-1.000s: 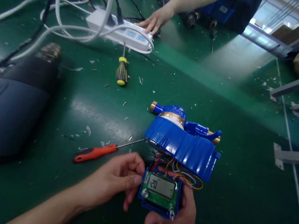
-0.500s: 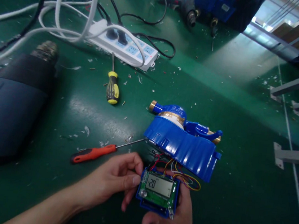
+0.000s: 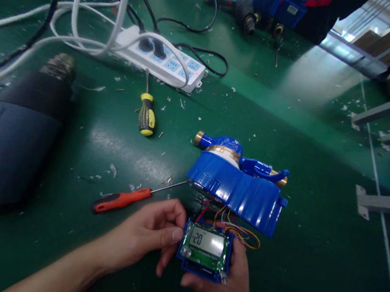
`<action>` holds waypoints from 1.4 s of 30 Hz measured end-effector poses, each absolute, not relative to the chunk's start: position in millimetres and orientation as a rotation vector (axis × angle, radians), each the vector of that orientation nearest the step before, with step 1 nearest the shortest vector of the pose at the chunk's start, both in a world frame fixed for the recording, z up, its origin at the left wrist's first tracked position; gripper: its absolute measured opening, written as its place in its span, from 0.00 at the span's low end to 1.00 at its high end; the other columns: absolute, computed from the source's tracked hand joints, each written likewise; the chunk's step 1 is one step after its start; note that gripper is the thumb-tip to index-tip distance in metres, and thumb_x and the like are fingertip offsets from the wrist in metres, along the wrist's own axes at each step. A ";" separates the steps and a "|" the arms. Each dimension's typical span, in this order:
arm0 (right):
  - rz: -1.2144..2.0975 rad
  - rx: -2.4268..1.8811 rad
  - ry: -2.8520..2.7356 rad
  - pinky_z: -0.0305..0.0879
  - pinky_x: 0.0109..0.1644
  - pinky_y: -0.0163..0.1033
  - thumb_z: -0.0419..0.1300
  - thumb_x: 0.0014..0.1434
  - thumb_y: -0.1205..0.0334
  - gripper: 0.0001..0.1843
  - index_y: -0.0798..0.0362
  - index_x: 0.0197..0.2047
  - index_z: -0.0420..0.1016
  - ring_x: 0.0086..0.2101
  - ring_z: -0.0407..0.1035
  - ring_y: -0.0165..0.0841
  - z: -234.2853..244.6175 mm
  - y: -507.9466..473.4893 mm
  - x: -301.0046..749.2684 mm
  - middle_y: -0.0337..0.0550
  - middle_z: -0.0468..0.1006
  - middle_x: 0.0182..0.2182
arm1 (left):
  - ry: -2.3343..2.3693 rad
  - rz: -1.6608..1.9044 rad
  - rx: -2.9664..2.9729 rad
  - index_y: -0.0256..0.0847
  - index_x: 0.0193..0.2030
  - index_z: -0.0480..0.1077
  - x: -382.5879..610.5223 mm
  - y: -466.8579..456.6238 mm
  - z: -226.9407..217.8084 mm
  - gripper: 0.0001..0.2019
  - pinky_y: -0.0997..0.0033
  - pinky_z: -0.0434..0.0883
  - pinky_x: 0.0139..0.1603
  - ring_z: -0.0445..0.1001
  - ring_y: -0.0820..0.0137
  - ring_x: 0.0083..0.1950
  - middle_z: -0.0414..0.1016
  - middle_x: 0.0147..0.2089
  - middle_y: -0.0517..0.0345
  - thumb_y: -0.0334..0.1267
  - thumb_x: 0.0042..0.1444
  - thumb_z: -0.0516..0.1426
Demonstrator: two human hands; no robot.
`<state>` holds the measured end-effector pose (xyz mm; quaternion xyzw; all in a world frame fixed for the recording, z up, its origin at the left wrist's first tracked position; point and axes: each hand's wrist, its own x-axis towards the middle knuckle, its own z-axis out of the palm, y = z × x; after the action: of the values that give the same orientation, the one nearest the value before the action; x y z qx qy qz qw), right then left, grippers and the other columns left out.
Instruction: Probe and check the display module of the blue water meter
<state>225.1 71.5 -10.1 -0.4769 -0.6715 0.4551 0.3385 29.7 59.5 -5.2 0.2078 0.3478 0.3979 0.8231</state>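
Note:
A small blue-cased circuit board [image 3: 198, 260] with a lit LCD reading about "-20" rests in my right hand [image 3: 233, 283], whose fingers wrap under and round its right side. My left hand [image 3: 158, 231] is curled, thumb and forefinger pinched at the board's left edge. Thin red, black, yellow and white wires [image 3: 241, 232] run from the board's top to a blue water meter [image 3: 235, 189]. The meter lies on its side just beyond my hands, brass pipe ends showing. An orange-and-black screwdriver [image 3: 124, 200] lies left of the meter, its tip reaching the casing.
A yellow-and-black screwdriver [image 3: 147, 116] lies beyond, near a white power strip [image 3: 172, 65] with looped cables. A heat gun [image 3: 14, 138] fills the left side. More blue meters [image 3: 279, 5] and a person's dark sleeve [image 3: 317, 16] are at the back. Metal brackets [image 3: 383, 203] stand at right.
The board and my right hand have shifted very slightly left, the right thumb further under the board. At the back, the person's dark clothing with a red stripe has moved into view.

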 end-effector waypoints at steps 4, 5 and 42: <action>1.154 -1.235 -1.764 0.75 0.36 0.36 0.67 0.35 0.41 0.40 0.45 0.49 0.60 0.34 0.75 0.38 -7.3 72.8 221.7 0.41 0.76 0.37 | 0.751 0.846 0.451 0.37 0.35 0.60 29.8 59.7 -5.8 0.07 0.82 0.67 0.19 0.68 0.79 0.21 0.66 0.26 0.62 0.37 0.55 0.55; 1.160 -1.220 -1.761 0.75 0.36 0.36 0.67 0.36 0.40 0.39 0.45 0.49 0.60 0.34 0.75 0.37 -6.9 73.0 221.1 0.41 0.76 0.37 | 0.753 0.845 0.454 0.37 0.35 0.60 29.9 59.7 -5.5 0.07 0.82 0.67 0.19 0.67 0.79 0.21 0.66 0.26 0.62 0.37 0.55 0.55; 1.123 -1.207 -1.806 0.75 0.38 0.41 0.66 0.38 0.40 0.39 0.45 0.50 0.58 0.37 0.73 0.39 -16.4 66.2 227.2 0.43 0.71 0.39 | 0.780 0.815 0.534 0.37 0.35 0.59 29.6 57.5 -3.5 0.08 0.81 0.66 0.20 0.67 0.79 0.22 0.65 0.26 0.62 0.39 0.56 0.53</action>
<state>227.2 66.2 -16.4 -0.4638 -0.6944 0.4315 0.3412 29.6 57.5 -3.5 0.2498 0.3653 0.3815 0.8115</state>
